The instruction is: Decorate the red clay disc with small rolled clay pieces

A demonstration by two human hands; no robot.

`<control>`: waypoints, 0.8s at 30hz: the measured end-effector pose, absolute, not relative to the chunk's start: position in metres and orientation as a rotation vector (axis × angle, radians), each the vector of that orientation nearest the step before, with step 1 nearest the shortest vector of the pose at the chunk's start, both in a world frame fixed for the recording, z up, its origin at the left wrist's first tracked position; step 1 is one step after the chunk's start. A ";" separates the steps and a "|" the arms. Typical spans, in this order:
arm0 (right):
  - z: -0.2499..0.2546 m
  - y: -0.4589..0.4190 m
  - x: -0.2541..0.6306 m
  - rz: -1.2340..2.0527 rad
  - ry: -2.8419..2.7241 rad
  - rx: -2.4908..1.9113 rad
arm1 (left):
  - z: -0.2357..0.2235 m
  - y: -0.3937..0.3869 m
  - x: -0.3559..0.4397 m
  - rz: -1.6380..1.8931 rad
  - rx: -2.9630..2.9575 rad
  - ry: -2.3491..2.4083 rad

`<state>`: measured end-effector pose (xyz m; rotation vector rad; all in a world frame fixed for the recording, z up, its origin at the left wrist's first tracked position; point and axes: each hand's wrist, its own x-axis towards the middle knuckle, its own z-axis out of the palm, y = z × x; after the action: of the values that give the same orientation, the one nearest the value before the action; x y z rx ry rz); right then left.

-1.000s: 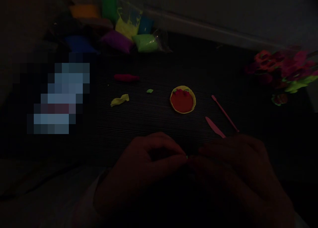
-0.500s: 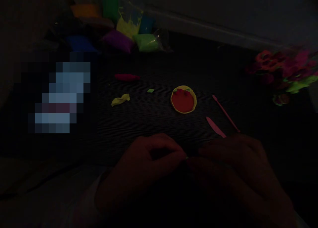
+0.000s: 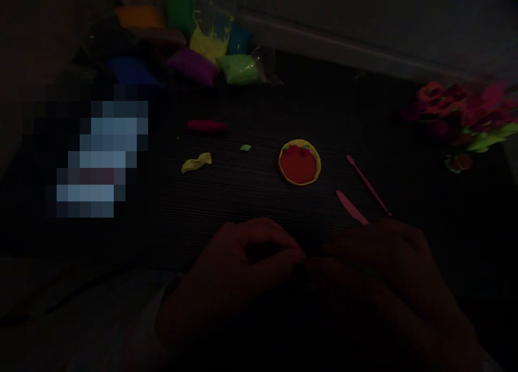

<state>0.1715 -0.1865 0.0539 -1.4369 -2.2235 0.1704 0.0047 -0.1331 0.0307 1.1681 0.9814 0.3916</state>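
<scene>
My left hand is closed in a pinch, thumb and forefinger meeting near the table's front edge. Close against its fingertips are the fingers of my right hand, also drawn together. Whatever lies between them is too dark and small to make out. Beyond the hands sits a round clay disc, red-orange with a yellow rim and small red and green bits at its far side. A pink clay knife reaches out from beside my right hand, and a thin pink modelling stick lies farther right.
On the dark table lie a yellow clay strip, a red clay roll and a green clay piece. Bags of coloured clay stand at the back left. Colourful flowers are at right; a blurred-out patch is at left.
Both hands stay almost in place. The small pale speck seen between the fingertips before is now hidden.
</scene>
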 end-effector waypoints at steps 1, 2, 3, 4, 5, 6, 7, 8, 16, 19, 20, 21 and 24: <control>0.054 -0.187 0.171 0.173 -2.226 -1.443 | 0.031 -0.133 0.005 0.397 1.177 0.984; 0.054 -0.187 0.171 0.179 -2.221 -1.452 | 0.032 -0.133 0.005 0.398 1.183 0.989; 0.053 -0.187 0.171 0.192 -2.223 -1.455 | 0.032 -0.134 0.005 0.400 1.189 0.996; 0.053 -0.188 0.171 0.205 -2.226 -1.456 | 0.033 -0.134 0.005 0.404 1.193 1.003; 0.053 -0.188 0.171 0.216 -2.224 -1.462 | 0.033 -0.134 0.005 0.407 1.195 1.008; 0.052 -0.188 0.171 0.210 -2.212 -1.460 | 0.033 -0.135 0.006 0.413 1.193 1.013; 0.052 -0.188 0.171 0.204 -2.209 -1.466 | 0.033 -0.135 0.005 0.417 1.191 1.015; 0.051 -0.189 0.171 0.191 -2.209 -1.468 | 0.032 -0.135 0.005 0.420 1.191 1.016; 0.054 -0.188 0.171 0.208 -2.225 -1.493 | 0.031 -0.136 0.005 0.424 1.219 1.004; 0.053 -0.188 0.171 0.223 -2.218 -1.493 | 0.031 -0.135 0.006 0.432 1.222 1.005; 0.052 -0.188 0.171 0.223 -2.210 -1.491 | 0.032 -0.135 0.006 0.436 1.222 1.011; 0.052 -0.188 0.171 0.221 -2.206 -1.483 | 0.032 -0.135 0.006 0.439 1.219 1.019; 0.050 -0.188 0.171 0.245 -2.207 -1.479 | 0.032 -0.136 0.006 0.433 1.198 1.062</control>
<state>0.1707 -0.1881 0.0496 -1.4787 -2.2066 0.2451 0.0065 -0.1357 0.0323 1.1981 1.0623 0.4331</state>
